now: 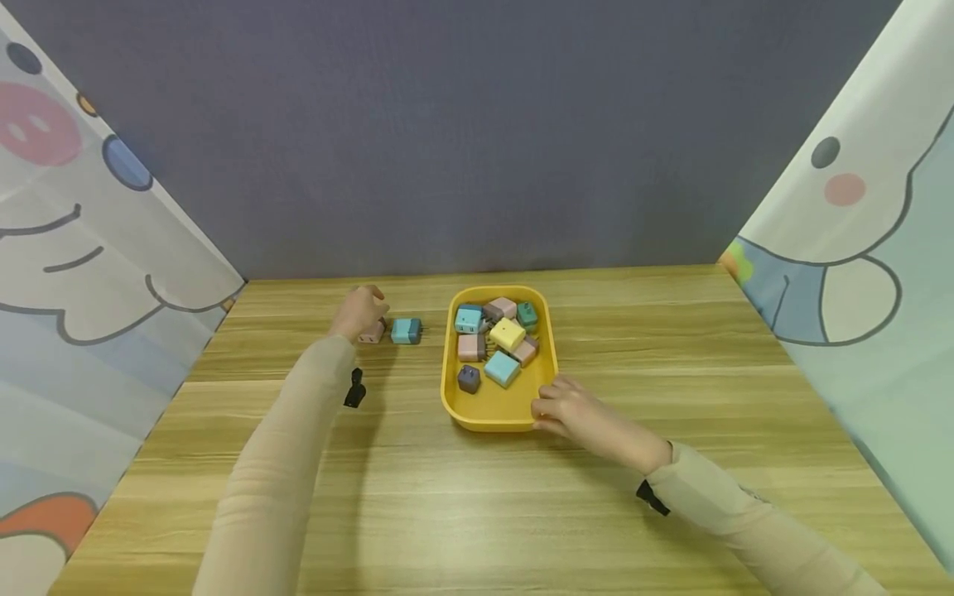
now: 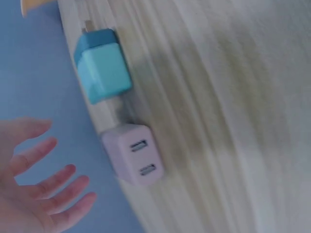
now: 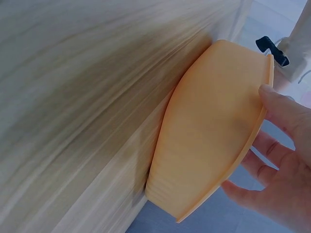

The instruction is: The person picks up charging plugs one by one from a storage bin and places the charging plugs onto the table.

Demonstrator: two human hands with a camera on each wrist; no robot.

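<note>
My left hand (image 1: 360,311) is over a pink USB charger (image 1: 373,332), partly covering it in the head view. In the left wrist view its fingers (image 2: 62,196) are spread and hold nothing, apart from the pink charger (image 2: 141,156) with two ports. A two-tone blue charger (image 1: 406,331) lies just right of it, prongs pointing right. My right hand (image 1: 577,414) grips the near right corner of a yellow plastic tray (image 1: 498,425), thumb outside the rim and fingers over it. Inside lie several plug chargers, among them a yellow one (image 1: 508,334) and a light blue one (image 1: 503,369).
The tray stands on a wood-grain table (image 1: 477,513). A dark grey panel (image 1: 477,141) rises behind the table's far edge. Cartoon-printed cloths (image 1: 82,223) flank both sides. At the tray's near left a small dark charger (image 1: 469,379) stands with prongs up.
</note>
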